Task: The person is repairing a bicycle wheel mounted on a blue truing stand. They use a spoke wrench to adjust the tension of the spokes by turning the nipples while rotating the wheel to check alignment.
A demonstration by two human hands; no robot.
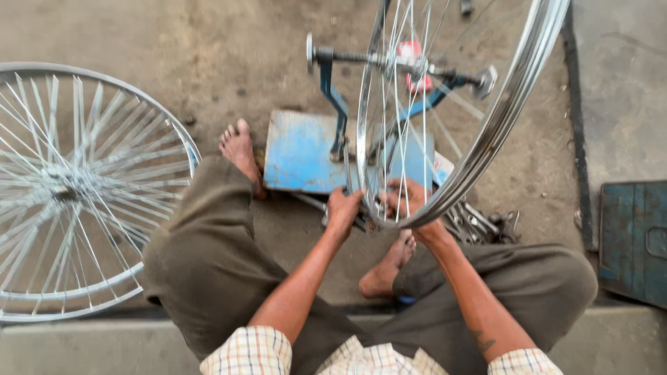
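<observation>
Both arms are reaching fwd and down, elbows bent, forearms bare w/ checked sleeves pushed up near the elbows. Left hand [342, 208] is sitting knuckles-up, fingers curling under in a closed grip. Right hand [410, 201] is just beside it, nearly touching, fingers bending inward, wrist cocked a bit; can't tell how tight that grip is. Right forearm is showing a small dark tattoo. Legs are folding wide, feet bare.

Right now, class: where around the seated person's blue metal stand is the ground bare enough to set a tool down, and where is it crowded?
Bare ground: beyond the blue metal stand at top left, and right of the mounted silver wheel rim up to the dark blue plate. Crowded: at both hands, the feet, and the pile of metal tools.
</observation>
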